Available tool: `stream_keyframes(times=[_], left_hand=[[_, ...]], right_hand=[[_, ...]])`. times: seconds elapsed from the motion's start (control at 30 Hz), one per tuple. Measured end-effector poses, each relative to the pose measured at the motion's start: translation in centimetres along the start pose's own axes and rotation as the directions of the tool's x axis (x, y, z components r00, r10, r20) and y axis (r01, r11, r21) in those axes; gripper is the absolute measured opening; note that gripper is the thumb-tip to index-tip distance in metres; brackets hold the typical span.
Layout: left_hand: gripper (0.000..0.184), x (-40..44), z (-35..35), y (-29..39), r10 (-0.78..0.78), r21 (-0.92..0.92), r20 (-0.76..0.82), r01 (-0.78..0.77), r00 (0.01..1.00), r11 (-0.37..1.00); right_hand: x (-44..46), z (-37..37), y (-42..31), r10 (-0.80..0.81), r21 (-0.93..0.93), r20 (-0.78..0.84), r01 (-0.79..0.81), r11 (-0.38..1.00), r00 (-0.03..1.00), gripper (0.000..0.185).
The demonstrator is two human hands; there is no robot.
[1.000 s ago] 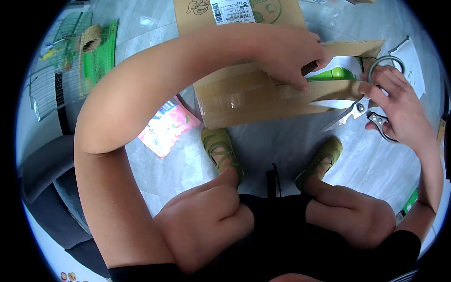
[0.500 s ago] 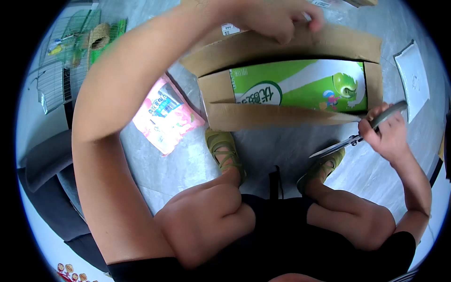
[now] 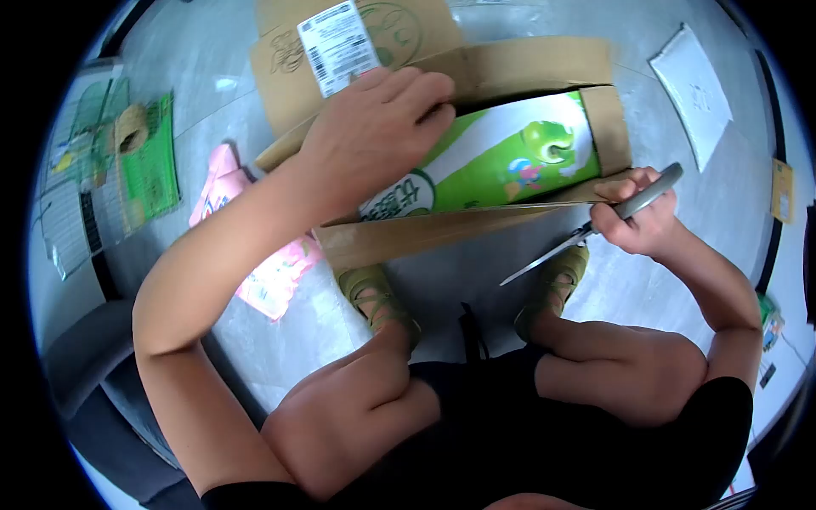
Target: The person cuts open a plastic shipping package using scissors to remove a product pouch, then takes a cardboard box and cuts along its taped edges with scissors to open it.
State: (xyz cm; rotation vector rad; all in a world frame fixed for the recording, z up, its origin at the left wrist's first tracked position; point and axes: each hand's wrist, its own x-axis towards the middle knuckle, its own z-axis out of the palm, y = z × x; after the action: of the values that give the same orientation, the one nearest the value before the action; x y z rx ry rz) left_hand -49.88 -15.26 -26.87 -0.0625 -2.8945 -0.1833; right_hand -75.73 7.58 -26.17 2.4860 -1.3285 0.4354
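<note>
An open cardboard box (image 3: 416,242) stands on the floor before my feet, with a green and white carton (image 3: 489,157) inside it. My left hand (image 3: 378,123) is over the box's left part, its fingers curled closed; whatever lies under them is hidden. Grey-handled scissors (image 3: 651,193) are in my right hand (image 3: 639,223), at the box's front right corner, with the blades pointing down and left. The fingers of that hand are also close to the front flap's right end. Along the far side, the back flap (image 3: 535,64) stands raised.
Behind the box lies a cardboard panel (image 3: 285,59) with a white label. A pink package (image 3: 276,280) is left of my feet, a wire cage (image 3: 72,183) at far left, a dark seat (image 3: 93,348) below it. A white packet (image 3: 697,98) lies at the right.
The box's flaps have parted, showing the green carton. My left hand moved up off the box, then down over its left part. The scissors closed and remain in my right hand. The view shifted.
</note>
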Motion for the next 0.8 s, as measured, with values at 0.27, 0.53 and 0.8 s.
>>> stream_keyframes(times=[0.27, 0.53, 0.8], left_hand=[[0.064, -0.7, -2.1, 2.5, -0.068, -0.284, 0.258, 0.143, 0.964, 0.948], [0.037, -2.3, -3.7, 3.5, -0.223, -0.448, 0.532, 0.494, 0.817, 0.745], [0.054, -6.3, -4.4, 7.0, -0.425, -0.180, 0.279, 0.482, 0.861, 0.857]], right_hand=[[-1.0, -1.3, 3.0, 0.046, 0.228, 0.102, -0.068, 0.971, 0.994, 0.033], [-3.9, -1.2, 7.5, 0.510, 0.441, 0.081, -0.489, 0.752, 0.856, 0.047], [-0.7, -2.0, 7.0, 0.658, 0.477, 0.307, -0.710, 0.519, 0.687, 0.057]])
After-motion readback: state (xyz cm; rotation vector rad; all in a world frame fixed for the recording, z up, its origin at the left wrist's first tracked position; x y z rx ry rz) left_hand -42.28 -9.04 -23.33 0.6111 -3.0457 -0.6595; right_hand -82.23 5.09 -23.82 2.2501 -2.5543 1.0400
